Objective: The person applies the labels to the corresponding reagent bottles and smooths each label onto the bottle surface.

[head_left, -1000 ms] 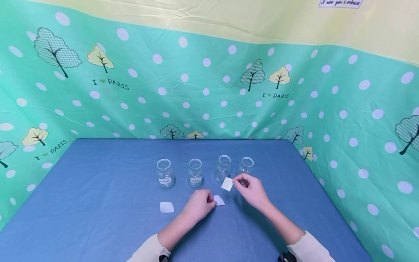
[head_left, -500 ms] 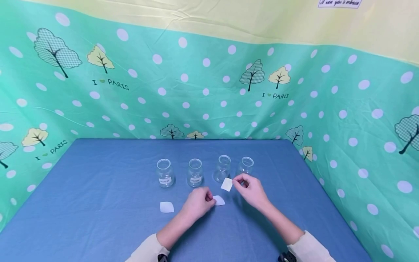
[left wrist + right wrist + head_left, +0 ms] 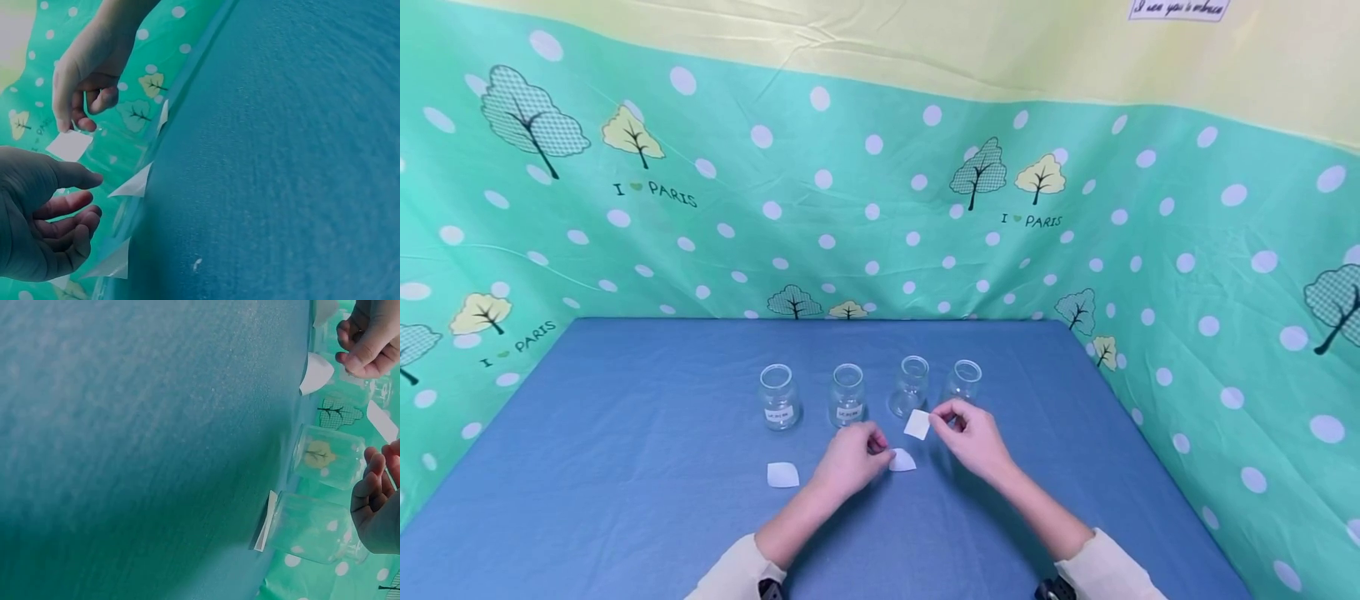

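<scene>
My right hand [image 3: 973, 437] pinches a small white paper label [image 3: 917, 424] by its edge, in front of the third glass jar [image 3: 913, 392] from the left. My left hand [image 3: 852, 458] is low over the table beside a curled white label [image 3: 902, 460]. In the left wrist view, the thumb and fingers of this left hand [image 3: 47, 215] stand apart with nothing visible between them. The rightmost jar [image 3: 964, 382] is partly behind my right hand. Two jars on the left, the first jar [image 3: 778, 400] and the second jar [image 3: 847, 398], bear white labels with small print.
Another white label [image 3: 782, 475] lies on the blue tablecloth [image 3: 662, 467], left of my left hand. One more label [image 3: 266, 522] shows near the base of a jar in the right wrist view. Patterned green curtains [image 3: 865, 225] stand behind the table and at its sides.
My left hand has drawn slightly up and left, and its finger and thumb have parted beside the curled label. My right hand and its label have shifted slightly left.
</scene>
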`<state>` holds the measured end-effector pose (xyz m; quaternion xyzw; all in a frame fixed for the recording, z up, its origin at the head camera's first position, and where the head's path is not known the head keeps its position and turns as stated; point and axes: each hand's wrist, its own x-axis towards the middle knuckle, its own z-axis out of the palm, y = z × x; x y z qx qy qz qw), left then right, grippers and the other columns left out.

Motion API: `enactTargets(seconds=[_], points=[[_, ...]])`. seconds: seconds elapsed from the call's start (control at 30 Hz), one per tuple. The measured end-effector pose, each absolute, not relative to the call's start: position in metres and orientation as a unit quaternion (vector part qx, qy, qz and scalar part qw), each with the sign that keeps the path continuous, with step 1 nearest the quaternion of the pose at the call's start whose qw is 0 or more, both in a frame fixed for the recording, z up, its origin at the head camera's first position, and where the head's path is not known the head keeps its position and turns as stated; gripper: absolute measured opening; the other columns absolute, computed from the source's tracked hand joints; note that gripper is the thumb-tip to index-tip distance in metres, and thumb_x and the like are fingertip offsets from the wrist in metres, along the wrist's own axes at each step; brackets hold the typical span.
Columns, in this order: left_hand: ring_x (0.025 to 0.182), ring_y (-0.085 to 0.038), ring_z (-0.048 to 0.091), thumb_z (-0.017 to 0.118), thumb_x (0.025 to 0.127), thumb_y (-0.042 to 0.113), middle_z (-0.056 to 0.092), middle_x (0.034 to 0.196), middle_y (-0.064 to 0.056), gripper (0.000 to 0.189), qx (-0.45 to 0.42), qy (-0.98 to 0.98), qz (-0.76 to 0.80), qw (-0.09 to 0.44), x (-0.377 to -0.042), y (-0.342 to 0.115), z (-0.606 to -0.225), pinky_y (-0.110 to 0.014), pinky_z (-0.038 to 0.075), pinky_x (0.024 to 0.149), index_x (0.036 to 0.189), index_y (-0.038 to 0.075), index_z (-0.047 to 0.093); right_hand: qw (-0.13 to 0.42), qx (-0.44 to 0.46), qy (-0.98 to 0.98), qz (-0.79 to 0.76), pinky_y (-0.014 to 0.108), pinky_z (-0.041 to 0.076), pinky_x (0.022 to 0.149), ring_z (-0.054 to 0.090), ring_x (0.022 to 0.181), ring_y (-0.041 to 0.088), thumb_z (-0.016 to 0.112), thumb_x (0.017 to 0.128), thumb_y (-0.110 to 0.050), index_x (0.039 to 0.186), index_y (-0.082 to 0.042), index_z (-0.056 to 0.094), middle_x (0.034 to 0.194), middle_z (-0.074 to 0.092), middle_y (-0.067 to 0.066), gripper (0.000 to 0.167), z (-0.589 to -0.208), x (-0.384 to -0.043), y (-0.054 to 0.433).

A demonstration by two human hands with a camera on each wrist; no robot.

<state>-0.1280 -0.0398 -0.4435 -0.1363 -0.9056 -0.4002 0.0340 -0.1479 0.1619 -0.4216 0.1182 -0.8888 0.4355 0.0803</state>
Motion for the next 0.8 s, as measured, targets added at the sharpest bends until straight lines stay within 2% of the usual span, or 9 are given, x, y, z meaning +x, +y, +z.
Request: enactTargets(seconds=[0.3, 0.57, 0.8], points=[[0.065, -0.006, 0.055, 0.071, 0.08, 0.019, 0.065, 0.075, 0.001, 0.01, -0.124, -0.881, -0.456, 0.027, -0.1304, -0.0421, -0.4397, -0.02, 0.045, 0.061, 0.081, 0.011, 0.064, 0.105, 0.146, -0.893, 0.413, 0.02, 0.04, 0.053, 0.048, 0.056, 0.011, 0.067, 0.084, -0.02, 0.084, -0.01, 0.069, 0.071, 0.061, -0.006, 0.01, -0.4244, -0.1482, 0.1586], [0.06, -0.004, 0.053, 0.071, 0.08, 0.019, 0.067, 0.076, 0.0, 0.012, -0.131, -0.864, -0.485, 0.029, -0.1314, -0.0403, -0.4401, -0.018, 0.044, 0.057, 0.085, 0.01, 0.066, 0.139, 0.18, -0.898, 0.377, 0.018, 0.042, 0.056, 0.046, 0.058, 0.0, 0.068, 0.084, -0.019, 0.082, -0.013, 0.068, 0.073, 0.059, -0.008, 0.005, -0.4286, -0.1473, 0.1559], [0.061, -0.005, 0.052, 0.071, 0.081, 0.019, 0.067, 0.08, -0.002, 0.011, -0.124, -0.852, -0.508, 0.026, -0.1304, -0.0386, -0.436, -0.018, 0.044, 0.057, 0.086, 0.01, 0.066, 0.176, 0.215, -0.899, 0.338, 0.017, 0.042, 0.056, 0.046, 0.059, -0.002, 0.067, 0.084, -0.018, 0.081, -0.015, 0.068, 0.073, 0.059, -0.011, 0.004, -0.4295, -0.1451, 0.1531]])
